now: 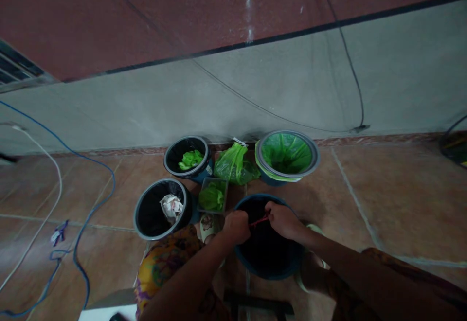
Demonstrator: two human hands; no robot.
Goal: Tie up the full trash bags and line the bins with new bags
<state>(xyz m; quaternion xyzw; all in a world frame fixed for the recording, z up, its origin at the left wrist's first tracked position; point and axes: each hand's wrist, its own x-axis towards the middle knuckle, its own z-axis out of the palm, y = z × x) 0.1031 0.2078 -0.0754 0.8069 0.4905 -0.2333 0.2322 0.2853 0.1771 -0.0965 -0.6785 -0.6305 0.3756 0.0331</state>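
Note:
A blue bin (251, 268) with a dark inside stands on the floor between my feet. Over its opening, my left hand (236, 226) and my right hand (283, 221) are closed on a thin red drawstring (259, 221), which stretches between them. Both hands sit close to the far half of the rim. Whether the drawstring joins a black bag inside the bin is too dark to tell. Just left of my left hand is a clear plastic box (225, 197) holding folded green bags (211, 198).
Beyond stand a bin lined in green (315, 158), a knotted green bag (233, 163) and a bin (167, 165) with green plastic inside. At left, another bin (137, 221) holds crumpled white material (171, 207). Cables, including a blue cable (95, 206), cross the tiles.

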